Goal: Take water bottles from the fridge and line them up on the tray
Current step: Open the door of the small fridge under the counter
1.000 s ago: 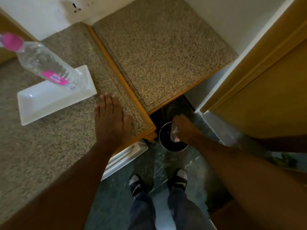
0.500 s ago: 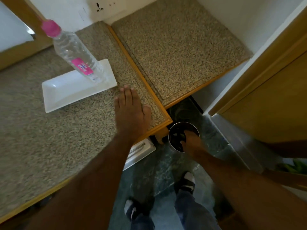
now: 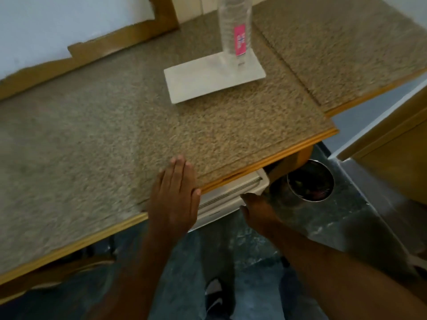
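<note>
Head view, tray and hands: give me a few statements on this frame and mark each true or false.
1. One water bottle stands upright on the white tray. True.
2. The left hand holds a bottle. False: it lies flat and open on the countertop edge.
3. The tray sits on the floor. False: it is on the countertop.
4. The right hand is below the countertop edge, by the white fridge top. True.
5. A round metal bin stands on the floor. True.
</note>
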